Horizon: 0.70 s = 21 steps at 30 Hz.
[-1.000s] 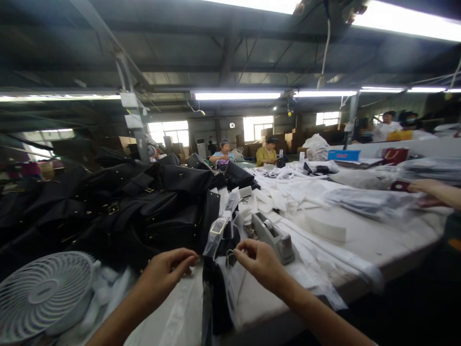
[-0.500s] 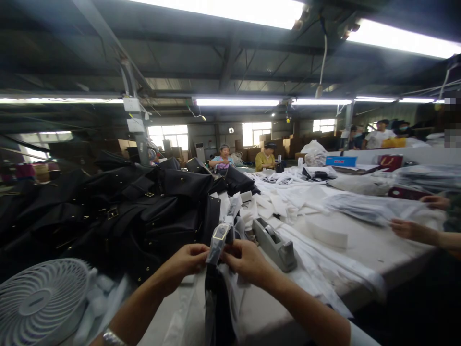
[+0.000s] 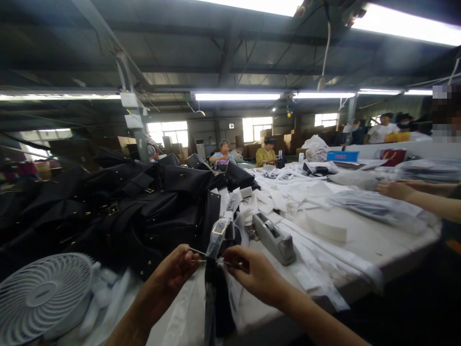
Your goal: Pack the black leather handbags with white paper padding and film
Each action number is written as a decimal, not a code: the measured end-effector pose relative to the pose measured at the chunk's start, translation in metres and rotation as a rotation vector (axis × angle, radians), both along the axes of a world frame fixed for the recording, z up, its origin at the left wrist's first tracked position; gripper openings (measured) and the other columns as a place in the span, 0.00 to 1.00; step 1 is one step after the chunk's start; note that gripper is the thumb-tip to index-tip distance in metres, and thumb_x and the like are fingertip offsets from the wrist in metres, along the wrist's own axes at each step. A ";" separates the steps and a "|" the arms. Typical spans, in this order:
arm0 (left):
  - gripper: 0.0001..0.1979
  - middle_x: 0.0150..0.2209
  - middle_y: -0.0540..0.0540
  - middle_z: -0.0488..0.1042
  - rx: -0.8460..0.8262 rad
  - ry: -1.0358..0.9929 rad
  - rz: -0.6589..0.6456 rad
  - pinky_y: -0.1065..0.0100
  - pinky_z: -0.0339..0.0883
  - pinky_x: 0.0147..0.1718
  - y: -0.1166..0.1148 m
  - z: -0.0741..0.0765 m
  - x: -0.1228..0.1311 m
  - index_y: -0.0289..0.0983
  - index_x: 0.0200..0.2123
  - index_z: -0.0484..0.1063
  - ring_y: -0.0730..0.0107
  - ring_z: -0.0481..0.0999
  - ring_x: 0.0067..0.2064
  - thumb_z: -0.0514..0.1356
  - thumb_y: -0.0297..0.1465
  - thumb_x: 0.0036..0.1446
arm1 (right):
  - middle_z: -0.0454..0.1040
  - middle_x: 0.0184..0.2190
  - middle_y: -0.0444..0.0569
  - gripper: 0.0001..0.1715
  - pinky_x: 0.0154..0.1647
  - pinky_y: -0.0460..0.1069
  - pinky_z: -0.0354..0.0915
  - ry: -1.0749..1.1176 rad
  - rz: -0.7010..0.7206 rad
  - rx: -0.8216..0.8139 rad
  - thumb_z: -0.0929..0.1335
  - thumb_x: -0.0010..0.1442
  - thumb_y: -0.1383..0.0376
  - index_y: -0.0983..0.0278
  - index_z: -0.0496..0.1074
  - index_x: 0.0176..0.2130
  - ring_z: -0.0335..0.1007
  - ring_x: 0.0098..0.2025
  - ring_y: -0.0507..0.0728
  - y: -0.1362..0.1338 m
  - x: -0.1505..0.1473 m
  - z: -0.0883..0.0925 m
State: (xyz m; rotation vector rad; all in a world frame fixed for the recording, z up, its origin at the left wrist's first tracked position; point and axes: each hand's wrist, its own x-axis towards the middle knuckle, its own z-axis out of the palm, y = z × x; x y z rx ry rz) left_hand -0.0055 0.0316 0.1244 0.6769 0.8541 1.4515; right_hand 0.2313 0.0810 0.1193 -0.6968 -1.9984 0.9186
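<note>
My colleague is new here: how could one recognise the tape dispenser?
Start at the large heap of black bags on the left. To its right, just beyond the person's right hand, stands the tape dispenser. Its solid grey body sets it apart from the white strips beside it.

Two hands, the left hand and right hand, two thin strands at the left, one strap, one buckle. One fan, one tape dispenser, one blue box. Black bags overlap too much to count.

Thin cord taut across black strap
</note>
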 end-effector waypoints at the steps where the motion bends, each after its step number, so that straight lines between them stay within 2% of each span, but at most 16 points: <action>1: 0.06 0.34 0.48 0.79 0.014 -0.038 0.024 0.64 0.71 0.52 -0.003 -0.002 0.003 0.36 0.40 0.77 0.68 0.80 0.43 0.64 0.28 0.58 | 0.79 0.38 0.49 0.13 0.41 0.47 0.70 0.023 -0.022 -0.008 0.68 0.59 0.71 0.65 0.75 0.45 0.76 0.39 0.55 -0.002 0.000 -0.002; 4: 0.12 0.29 0.52 0.77 0.057 -0.138 0.052 0.59 0.71 0.54 -0.010 -0.008 0.010 0.37 0.44 0.77 0.70 0.80 0.37 0.66 0.25 0.55 | 0.79 0.37 0.48 0.08 0.42 0.47 0.70 0.066 -0.086 0.015 0.68 0.60 0.71 0.63 0.75 0.41 0.77 0.40 0.56 -0.009 0.001 -0.006; 6: 0.16 0.31 0.51 0.79 0.049 -0.143 0.063 0.59 0.72 0.53 -0.014 -0.010 0.014 0.39 0.44 0.77 0.68 0.81 0.38 0.68 0.23 0.51 | 0.79 0.36 0.48 0.07 0.41 0.48 0.70 0.054 -0.148 0.076 0.68 0.61 0.71 0.62 0.75 0.39 0.77 0.39 0.57 -0.015 0.003 -0.009; 9: 0.20 0.44 0.49 0.80 0.029 -0.088 0.098 0.64 0.74 0.48 -0.018 -0.008 0.020 0.43 0.44 0.78 0.61 0.81 0.45 0.72 0.25 0.45 | 0.80 0.36 0.50 0.08 0.41 0.50 0.71 0.043 -0.243 0.197 0.68 0.62 0.70 0.61 0.76 0.40 0.78 0.39 0.58 -0.027 0.006 -0.011; 12: 0.24 0.57 0.48 0.74 0.116 0.006 0.140 0.68 0.75 0.45 -0.019 -0.006 0.025 0.47 0.48 0.77 0.68 0.80 0.42 0.73 0.28 0.46 | 0.80 0.37 0.50 0.08 0.43 0.49 0.72 0.131 -0.249 0.262 0.67 0.63 0.69 0.60 0.77 0.41 0.78 0.40 0.58 -0.038 0.006 -0.009; 15: 0.26 0.62 0.44 0.69 0.217 0.130 0.151 0.71 0.75 0.37 -0.017 -0.009 0.028 0.50 0.52 0.74 0.82 0.75 0.29 0.71 0.29 0.49 | 0.80 0.36 0.48 0.06 0.42 0.47 0.73 0.230 -0.197 0.205 0.70 0.61 0.67 0.60 0.77 0.40 0.78 0.39 0.56 -0.042 0.003 -0.006; 17: 0.25 0.62 0.43 0.69 0.257 0.220 0.144 0.71 0.73 0.32 -0.015 -0.011 0.030 0.51 0.53 0.74 0.85 0.71 0.24 0.70 0.30 0.51 | 0.81 0.37 0.47 0.05 0.44 0.47 0.73 0.293 -0.163 0.113 0.72 0.59 0.67 0.60 0.77 0.39 0.78 0.40 0.56 -0.042 0.000 -0.004; 19: 0.25 0.60 0.43 0.70 0.290 0.315 0.140 0.70 0.73 0.33 -0.014 -0.011 0.031 0.51 0.54 0.73 0.82 0.73 0.26 0.70 0.31 0.52 | 0.81 0.37 0.47 0.06 0.47 0.48 0.72 0.362 -0.128 0.021 0.73 0.58 0.66 0.60 0.77 0.38 0.78 0.42 0.57 -0.040 -0.005 -0.001; 21: 0.26 0.56 0.42 0.74 0.330 0.401 0.143 0.68 0.74 0.36 -0.014 -0.007 0.032 0.49 0.53 0.74 0.73 0.77 0.32 0.71 0.32 0.50 | 0.81 0.37 0.47 0.08 0.47 0.50 0.73 0.415 -0.110 -0.038 0.74 0.57 0.65 0.61 0.75 0.39 0.79 0.42 0.57 -0.038 -0.010 0.002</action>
